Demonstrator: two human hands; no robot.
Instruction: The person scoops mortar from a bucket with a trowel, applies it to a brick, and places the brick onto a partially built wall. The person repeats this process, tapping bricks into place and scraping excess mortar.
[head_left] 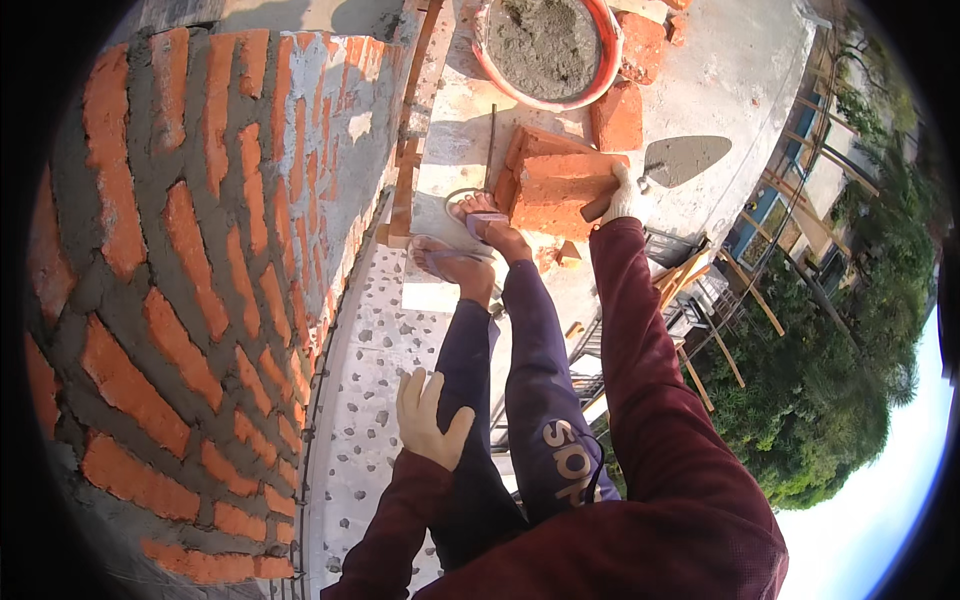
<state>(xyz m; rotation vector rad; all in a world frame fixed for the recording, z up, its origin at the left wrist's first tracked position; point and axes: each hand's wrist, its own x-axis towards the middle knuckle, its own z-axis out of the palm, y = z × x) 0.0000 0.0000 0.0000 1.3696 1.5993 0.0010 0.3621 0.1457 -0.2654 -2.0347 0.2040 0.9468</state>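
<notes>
My right hand [626,198], in a pale glove, grips a trowel by its wooden handle, just beside a stack of red bricks [558,180]; the trowel's grey-coated blade [688,157] points to the upper right. My left hand [432,418], also gloved, is held empty over my dark-trousered legs, fingers apart and slightly bent. A red-rimmed bucket [608,55] of grey mortar stands above the bricks, with a single brick [616,118] next to it. My sandalled feet [478,215] are just left of the stack.
A brick wall [205,280] with thick mortar joints fills the left side. Beside it runs a pale, spotted ledge [362,350]. Beyond the concrete edge on the right are timber poles [760,300], metal framework and trees [850,380] below. A thin rod [492,140] lies near my feet.
</notes>
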